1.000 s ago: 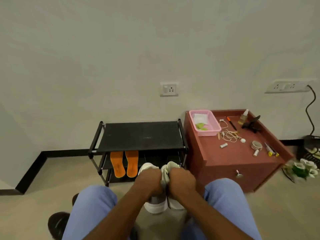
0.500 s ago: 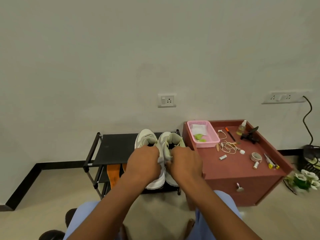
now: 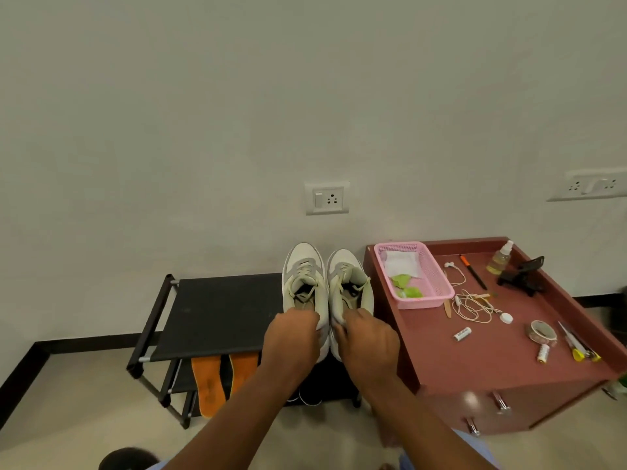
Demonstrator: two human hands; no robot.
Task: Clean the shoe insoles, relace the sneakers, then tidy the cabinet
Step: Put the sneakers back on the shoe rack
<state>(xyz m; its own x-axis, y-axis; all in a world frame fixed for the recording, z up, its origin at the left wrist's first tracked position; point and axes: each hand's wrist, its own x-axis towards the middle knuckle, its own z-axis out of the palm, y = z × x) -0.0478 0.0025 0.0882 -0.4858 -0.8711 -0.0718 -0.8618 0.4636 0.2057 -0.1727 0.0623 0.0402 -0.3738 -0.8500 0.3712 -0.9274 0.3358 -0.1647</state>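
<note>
Two pale cream and grey sneakers stand side by side, toes to the wall, on the right end of the black shoe rack [image 3: 217, 310]. My left hand [image 3: 293, 337] grips the heel of the left sneaker [image 3: 303, 276]. My right hand [image 3: 366, 337] grips the heel of the right sneaker [image 3: 349, 279]. Two orange insoles [image 3: 222, 378] lie on the rack's lower shelf, partly hidden by the top shelf and my left arm. A white lace end shows under the rack near my left forearm.
A reddish-brown cabinet [image 3: 502, 364] stands right of the rack. On it sit a pink basket [image 3: 431, 279] with a white cloth, a spray bottle [image 3: 500, 258], tangled white earphones [image 3: 475, 305], a tape roll [image 3: 542, 330], pens and small items. Wall sockets are behind.
Both hands have lifted the pair of sneakers from the floor in front of me up and forward onto the top of the rack. The camera has moved closer.
</note>
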